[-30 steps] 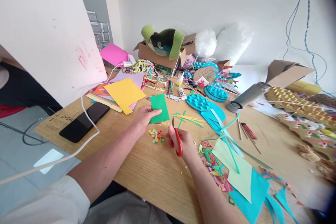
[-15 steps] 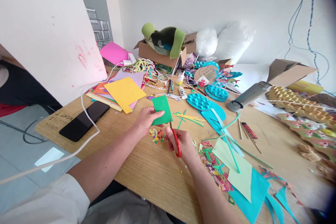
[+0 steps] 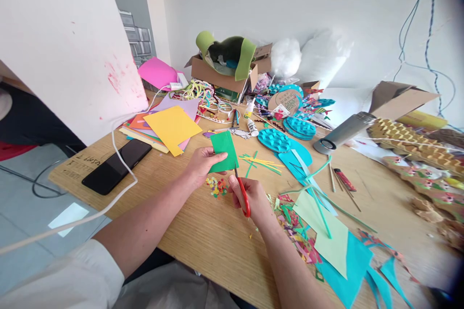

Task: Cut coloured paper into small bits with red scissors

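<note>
1. Head view: the left hand point(image 3: 203, 165) pinched green paper point(image 3: 222, 148) just beyond the confetti pile point(image 3: 217, 188); the right hand point(image 3: 254, 197) held red scissors point(image 3: 245, 198) right of the pile, blades at the paper's edge
2. Too loose a pinch could have let the paper slip, skewing the cut
3. Fingers behind the paper were hidden; blade opening was unclear
</note>
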A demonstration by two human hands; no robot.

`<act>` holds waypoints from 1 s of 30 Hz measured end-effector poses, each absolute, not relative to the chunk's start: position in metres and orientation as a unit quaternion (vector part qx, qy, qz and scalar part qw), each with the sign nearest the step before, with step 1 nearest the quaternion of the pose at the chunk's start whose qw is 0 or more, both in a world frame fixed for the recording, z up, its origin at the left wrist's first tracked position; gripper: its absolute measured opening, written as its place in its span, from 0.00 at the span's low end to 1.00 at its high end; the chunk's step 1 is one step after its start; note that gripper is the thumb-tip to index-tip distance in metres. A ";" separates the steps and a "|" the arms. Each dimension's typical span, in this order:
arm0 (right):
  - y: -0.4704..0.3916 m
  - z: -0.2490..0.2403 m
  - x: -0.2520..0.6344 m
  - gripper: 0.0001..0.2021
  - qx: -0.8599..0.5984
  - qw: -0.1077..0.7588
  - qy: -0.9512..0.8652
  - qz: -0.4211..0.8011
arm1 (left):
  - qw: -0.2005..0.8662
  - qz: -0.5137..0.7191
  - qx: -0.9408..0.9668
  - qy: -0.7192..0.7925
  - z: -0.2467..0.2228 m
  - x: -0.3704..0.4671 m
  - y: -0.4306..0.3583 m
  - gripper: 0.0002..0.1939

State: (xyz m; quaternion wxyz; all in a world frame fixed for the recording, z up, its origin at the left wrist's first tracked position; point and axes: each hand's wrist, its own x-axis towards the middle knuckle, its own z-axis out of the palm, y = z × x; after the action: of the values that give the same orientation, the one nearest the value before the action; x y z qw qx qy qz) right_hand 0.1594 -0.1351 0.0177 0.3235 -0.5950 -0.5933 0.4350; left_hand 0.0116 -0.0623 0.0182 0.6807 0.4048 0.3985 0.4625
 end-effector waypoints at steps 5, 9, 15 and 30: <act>-0.135 0.019 0.159 0.28 -0.599 0.325 -0.590 0.433 | 0.682 0.465 0.407 0.391 0.016 0.011 -0.061 0.16; -0.136 0.018 0.159 0.29 -0.598 0.323 -0.594 0.430 | 0.683 0.466 0.410 0.386 0.015 0.011 -0.061 0.17; -0.135 0.015 0.158 0.28 -0.601 0.333 -0.592 0.421 | 0.684 0.464 0.409 0.386 0.016 0.011 -0.061 0.17; -0.139 0.020 0.155 0.28 -0.630 0.342 -0.557 0.419 | 0.690 0.471 0.403 0.373 0.019 0.013 -0.063 0.18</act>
State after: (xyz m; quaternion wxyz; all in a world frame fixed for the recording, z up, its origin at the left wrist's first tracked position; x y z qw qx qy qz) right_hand 0.1554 -0.1392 0.0195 0.3419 -0.6302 -0.5573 0.4188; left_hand 0.0131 -0.0631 0.0190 0.6901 0.4031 0.3727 0.4715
